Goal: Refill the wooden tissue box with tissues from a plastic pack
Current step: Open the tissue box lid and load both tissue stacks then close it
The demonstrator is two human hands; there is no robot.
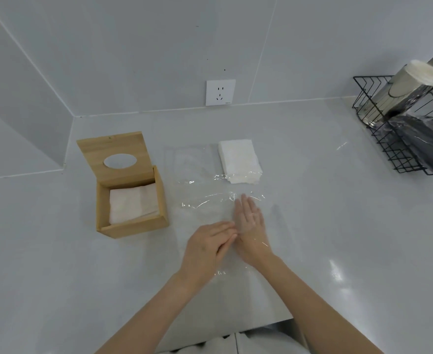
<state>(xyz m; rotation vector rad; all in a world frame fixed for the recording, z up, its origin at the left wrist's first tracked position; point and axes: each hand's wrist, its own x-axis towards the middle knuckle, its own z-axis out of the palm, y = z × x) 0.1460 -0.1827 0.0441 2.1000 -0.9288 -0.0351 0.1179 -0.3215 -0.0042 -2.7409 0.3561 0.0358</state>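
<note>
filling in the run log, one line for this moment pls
box: lid up, tissues inside | tissue stack: on counter, in wrap end | right hand: flat, inside wrap | left hand: on wrap

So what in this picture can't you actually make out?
- How deep the tissues go in the wooden box: head view, the box walls hide the stack's sides.
- Whether the right hand lies inside or under the plastic pack: the clear film barely shows.
- What the wire basket holds: cut off by the right edge, wrapped in glare.
- Left hand's grip on the film: fingers overlap the right wrist.
</note>
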